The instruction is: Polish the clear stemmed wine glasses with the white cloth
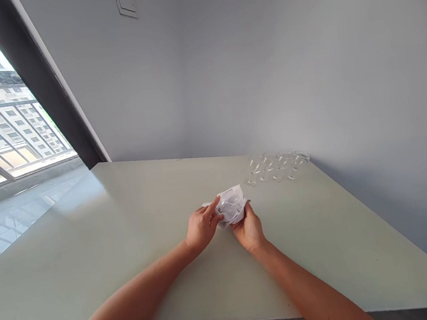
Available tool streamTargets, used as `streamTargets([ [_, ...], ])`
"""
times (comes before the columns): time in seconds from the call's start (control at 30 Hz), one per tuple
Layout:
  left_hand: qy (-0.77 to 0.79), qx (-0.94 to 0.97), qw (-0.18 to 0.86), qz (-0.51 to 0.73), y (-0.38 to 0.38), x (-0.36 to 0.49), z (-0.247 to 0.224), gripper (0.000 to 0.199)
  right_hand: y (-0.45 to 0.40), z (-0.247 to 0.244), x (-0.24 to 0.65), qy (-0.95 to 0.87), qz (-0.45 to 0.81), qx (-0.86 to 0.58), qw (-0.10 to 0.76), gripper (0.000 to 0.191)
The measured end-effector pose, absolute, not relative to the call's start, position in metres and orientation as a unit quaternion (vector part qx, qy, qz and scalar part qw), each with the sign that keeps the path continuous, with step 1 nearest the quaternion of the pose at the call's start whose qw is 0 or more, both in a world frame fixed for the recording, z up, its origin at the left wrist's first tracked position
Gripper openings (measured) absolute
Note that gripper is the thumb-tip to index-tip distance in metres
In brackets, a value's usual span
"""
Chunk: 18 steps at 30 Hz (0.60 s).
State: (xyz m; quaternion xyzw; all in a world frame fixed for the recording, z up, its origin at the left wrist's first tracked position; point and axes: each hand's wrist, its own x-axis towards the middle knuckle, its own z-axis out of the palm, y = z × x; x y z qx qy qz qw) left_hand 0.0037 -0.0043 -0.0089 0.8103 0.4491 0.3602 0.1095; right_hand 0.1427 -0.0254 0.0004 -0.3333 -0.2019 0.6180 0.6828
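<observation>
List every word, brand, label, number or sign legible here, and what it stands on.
No readable text.
White wrap, in left hand and right hand: none visible.
Clear glasses: none visible.
Wall switch: none visible.
Table: tiny dark marks, too small to tell.

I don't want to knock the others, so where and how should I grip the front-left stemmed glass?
Probably by the slim stem of the front-left glass, coming from its left: it stands upright, with the other glasses to its right and behind.
</observation>
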Motion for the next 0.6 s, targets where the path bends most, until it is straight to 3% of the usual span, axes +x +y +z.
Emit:
streamTargets([
  [0.2,0.46,0.773,0.113,0.421,-0.023,0.019,-0.013,0.064,-0.043,-0.003,0.122,-0.308,0.644,-0.3,0.633,0.029],
  [0.27,0.426,0.79,0.162,0.411,-0.031,0.023,-0.013,0.073,-0.042,-0.005,0.127,-0.319,0.646,-0.315,0.617,0.035],
  [0.4,0.313,0.731,0.437,0.42,-0.032,0.021,-0.006,0.081,-0.035,-0.005,0.148,-0.323,0.67,-0.334,0.579,0.034],
  [0.5,0.248,0.571,0.648,0.439,-0.02,0.015,-0.001,0.07,-0.033,-0.006,0.157,-0.323,0.704,-0.324,0.543,0.029],
  [0.6,0.209,0.467,0.767,0.388,-0.009,0.008,0.003,0.057,-0.035,-0.01,0.154,-0.3,0.744,-0.312,0.509,0.026],
])
